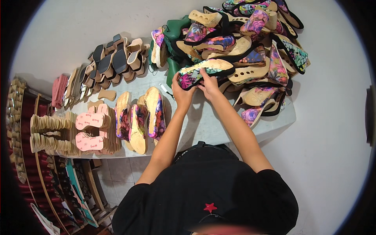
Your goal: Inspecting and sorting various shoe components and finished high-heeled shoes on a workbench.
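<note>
Both hands hold one wedge shoe sole (214, 65), pale on top, with floral fabric round its side and a dark edge. My left hand (182, 94) is closed round its near left end. My right hand (209, 84) grips the near side, thumb lying on the pale top. Just past it, a big pile of similar floral wedge soles (256, 55) covers the right part of the table. Green shoe lasts (172, 70) sit beside the left hand, partly hidden by the pile. A small white tool-like strip (164, 89) with a dark end lies left of my left hand.
Several floral wedges (138, 129) stand on the pale table (188, 135) to the left. Further left are stacked pink insoles (90, 121) and stacked beige sole pieces (51, 133). Black-topped heeled soles (105, 64) are piled behind. A rack (78, 192) stands at lower left.
</note>
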Demonstrator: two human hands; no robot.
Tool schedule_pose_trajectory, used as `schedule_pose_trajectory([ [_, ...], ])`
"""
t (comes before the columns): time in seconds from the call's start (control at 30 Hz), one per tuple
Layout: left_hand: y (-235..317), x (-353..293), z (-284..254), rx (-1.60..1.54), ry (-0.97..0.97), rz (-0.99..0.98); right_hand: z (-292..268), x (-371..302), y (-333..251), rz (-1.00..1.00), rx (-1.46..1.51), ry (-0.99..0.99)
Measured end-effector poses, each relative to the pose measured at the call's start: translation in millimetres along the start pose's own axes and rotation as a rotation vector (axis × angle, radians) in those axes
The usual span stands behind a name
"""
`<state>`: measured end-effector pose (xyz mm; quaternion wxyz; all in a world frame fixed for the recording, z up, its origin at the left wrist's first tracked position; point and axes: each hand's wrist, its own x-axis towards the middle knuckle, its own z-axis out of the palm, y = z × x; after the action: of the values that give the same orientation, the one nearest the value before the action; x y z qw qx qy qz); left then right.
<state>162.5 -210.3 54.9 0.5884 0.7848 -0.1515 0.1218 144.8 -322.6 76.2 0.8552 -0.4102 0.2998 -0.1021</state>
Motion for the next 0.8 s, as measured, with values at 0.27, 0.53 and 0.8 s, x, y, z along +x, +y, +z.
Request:
schedule_pose_trajectory([
  [0.27,-11,-7,0,-0.05,-0.166,0.297,-24,-14,-51,-0.555,-0.126,0.28],
  [0.53,-86,-13,40,0.467,-0.238,-0.015,-68,42,-127,-0.546,-0.286,0.258],
  [0.8,-85,0,49,0.492,-0.185,-0.096,-109,12,-168,-0.241,-0.541,0.115],
])
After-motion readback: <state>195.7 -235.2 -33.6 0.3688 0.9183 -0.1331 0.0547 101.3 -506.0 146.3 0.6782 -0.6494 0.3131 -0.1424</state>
